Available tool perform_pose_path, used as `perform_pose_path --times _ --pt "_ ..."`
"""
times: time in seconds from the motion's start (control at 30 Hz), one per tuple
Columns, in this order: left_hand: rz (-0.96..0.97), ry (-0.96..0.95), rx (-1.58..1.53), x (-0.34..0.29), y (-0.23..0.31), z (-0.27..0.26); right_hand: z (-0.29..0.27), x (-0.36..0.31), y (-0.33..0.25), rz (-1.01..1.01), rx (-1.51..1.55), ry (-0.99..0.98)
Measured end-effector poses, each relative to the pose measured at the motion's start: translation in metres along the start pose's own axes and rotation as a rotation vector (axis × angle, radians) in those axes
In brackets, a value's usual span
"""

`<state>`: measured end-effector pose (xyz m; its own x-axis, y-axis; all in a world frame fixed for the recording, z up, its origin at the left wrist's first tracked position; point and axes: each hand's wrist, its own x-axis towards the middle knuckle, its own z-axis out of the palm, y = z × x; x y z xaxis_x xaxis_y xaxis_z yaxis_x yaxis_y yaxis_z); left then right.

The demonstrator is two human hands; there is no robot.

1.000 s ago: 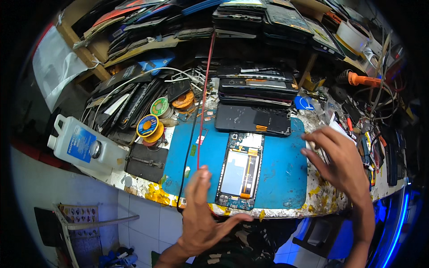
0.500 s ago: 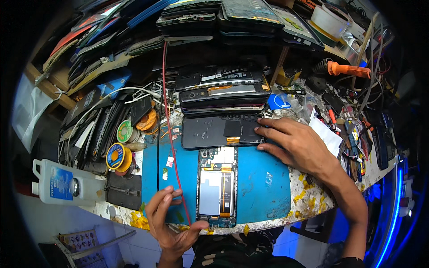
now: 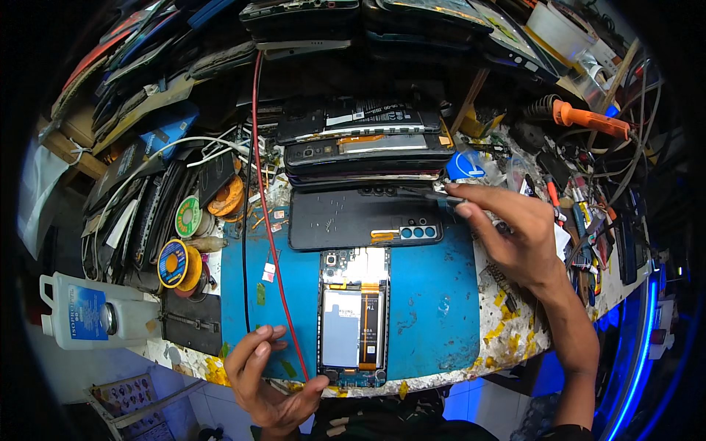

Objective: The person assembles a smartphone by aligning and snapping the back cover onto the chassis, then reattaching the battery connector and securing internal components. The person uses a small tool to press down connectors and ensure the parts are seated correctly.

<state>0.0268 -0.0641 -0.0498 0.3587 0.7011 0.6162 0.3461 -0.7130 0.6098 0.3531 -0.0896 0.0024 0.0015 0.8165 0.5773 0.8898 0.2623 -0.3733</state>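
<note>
An opened phone [image 3: 353, 323] lies on the blue mat, with its battery, circuit boards and orange ribbon showing. Beyond it rests a dark phone back cover [image 3: 331, 220]; near its right end, blue shows through round camera openings. My right hand [image 3: 507, 228] is raised over that end, thumb and finger pinching a thin dark piece [image 3: 426, 195] that reaches left above the cover; its exact kind is unclear. At the mat's front edge, my left hand [image 3: 268, 382] holds nothing, its fingers apart and thumb beside the phone's lower left corner.
A red cable [image 3: 276, 264] and a black one cross the mat's left part. Stacked phones [image 3: 368, 140] stand behind the cover. Solder spools [image 3: 175, 263] and a white jug [image 3: 88, 312] sit at left. An orange-handled soldering iron [image 3: 588, 120] and loose tools are at right.
My right hand has lifted off the cover's right end with the thin dark piece pinched in it. Blue round openings now show there. My left hand stays spread; the whole view has shifted slightly.
</note>
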Motion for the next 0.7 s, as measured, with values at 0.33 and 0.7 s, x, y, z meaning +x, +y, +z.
perform_pose_path --times 0.33,0.7 --pt "0.006 0.037 0.009 0.003 0.001 0.004 -0.003 -0.001 0.003 0.333 0.485 0.08" --pt "0.025 0.074 0.001 0.0 0.0 0.006 -0.024 0.002 0.006 0.048 0.191 0.076"
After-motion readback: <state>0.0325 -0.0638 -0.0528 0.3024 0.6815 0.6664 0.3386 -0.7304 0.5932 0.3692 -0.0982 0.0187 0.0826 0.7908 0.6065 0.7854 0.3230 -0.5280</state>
